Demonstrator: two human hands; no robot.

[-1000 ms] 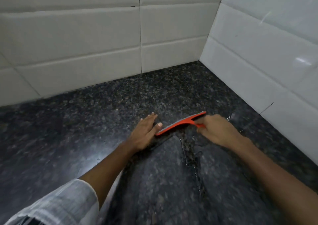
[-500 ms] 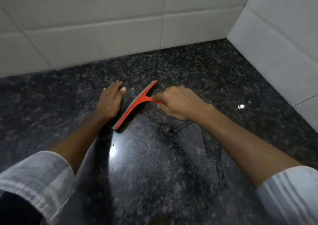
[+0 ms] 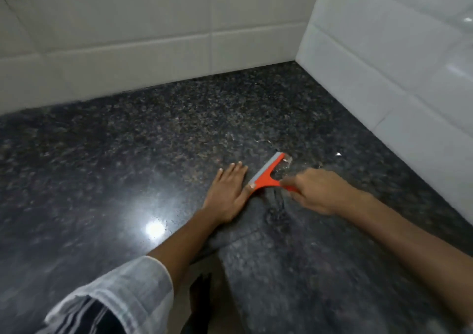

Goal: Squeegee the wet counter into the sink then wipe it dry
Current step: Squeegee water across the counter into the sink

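Evidently the orange squeegee [image 3: 267, 174] lies blade-down on the wet dark desk [image 3: 128, 154] near the tiled corner, angled to drag water. Right hand [image 3: 316, 191] grips its handle, fingers curled round it; left hand [image 3: 227, 193] rests flat just beside the blade, fingers straight, likely bracing.

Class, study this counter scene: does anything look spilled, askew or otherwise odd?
Yes: water lies streaked on the dark counter beside the orange squeegee, which the right hand grips. The left hand rests flat beside the blade. Nothing looks damaged.
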